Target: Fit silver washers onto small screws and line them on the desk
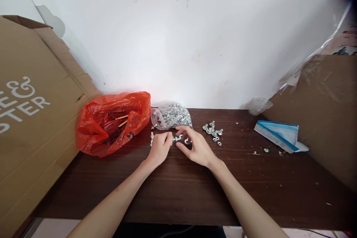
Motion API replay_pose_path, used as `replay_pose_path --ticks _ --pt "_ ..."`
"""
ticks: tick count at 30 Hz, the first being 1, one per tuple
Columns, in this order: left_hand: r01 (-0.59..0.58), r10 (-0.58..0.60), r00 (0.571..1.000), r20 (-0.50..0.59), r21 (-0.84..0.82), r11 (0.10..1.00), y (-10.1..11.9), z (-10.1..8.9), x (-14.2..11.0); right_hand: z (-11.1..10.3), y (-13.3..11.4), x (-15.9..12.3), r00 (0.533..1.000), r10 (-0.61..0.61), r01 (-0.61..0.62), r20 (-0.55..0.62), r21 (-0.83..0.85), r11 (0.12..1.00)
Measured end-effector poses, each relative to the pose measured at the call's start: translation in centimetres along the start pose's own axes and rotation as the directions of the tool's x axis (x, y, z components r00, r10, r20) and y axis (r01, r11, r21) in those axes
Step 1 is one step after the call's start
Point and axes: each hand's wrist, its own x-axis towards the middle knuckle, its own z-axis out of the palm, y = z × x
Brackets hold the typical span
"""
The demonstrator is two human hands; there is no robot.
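My left hand (160,147) and my right hand (195,145) meet over the dark wooden table (178,189), just in front of a clear plastic bag of small silver metal parts (170,116). Between the fingertips of both hands sits a small silver bolt-like piece (176,139); both hands pinch it. A few loose silver washers (187,141) lie under my right fingers. A small heap of silver screws (213,131) lies to the right of my right hand.
A red plastic bag (111,122) holding brass-coloured rods sits at the left. A large cardboard box (30,119) stands at the far left. A blue and white packet (279,135) lies at the right, beside plastic-covered cardboard (320,108). A white wall is behind.
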Motion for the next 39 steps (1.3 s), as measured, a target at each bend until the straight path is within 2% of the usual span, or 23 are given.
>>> replay_pose_path --ticks 5,12,18,24,28,31,34,39 --pt "-0.007 0.007 1.000 0.003 0.004 1.000 0.19 0.04 -0.06 0.01 0.00 0.03 1.000 -0.003 0.003 -0.011 -0.009 1.000" --pt "-0.032 0.032 0.999 -0.001 0.010 0.999 0.20 0.08 0.00 -0.14 -0.18 -0.10 0.995 -0.087 0.087 -0.054 -0.005 0.996" --pt "-0.031 0.031 1.000 0.000 0.009 0.999 0.22 0.04 0.00 -0.19 -0.26 -0.08 0.995 -0.100 0.100 -0.014 -0.033 0.994" --pt "-0.031 0.031 1.000 0.001 0.018 0.999 0.24 -0.05 -0.02 -0.35 -0.40 -0.10 0.994 -0.094 0.097 -0.053 0.059 0.994" --pt "-0.035 0.035 0.999 -0.024 0.013 0.999 0.24 -0.05 0.00 -0.64 -0.66 -0.09 0.984 -0.169 0.173 -0.048 0.102 0.980" --pt "-0.020 0.021 0.999 -0.033 0.024 1.000 0.38 -0.06 0.03 -0.86 -0.83 -0.10 0.974 -0.206 0.217 -0.090 0.133 0.967" --pt "-0.008 0.009 0.999 -0.036 0.026 1.000 0.48 -0.05 0.05 -0.94 -0.93 -0.08 0.973 -0.196 0.212 -0.122 0.137 0.968" --pt "-0.014 0.015 0.999 -0.029 0.023 1.000 0.29 -0.04 0.05 -0.68 -0.67 -0.03 0.972 -0.209 0.222 -0.103 0.134 0.966"
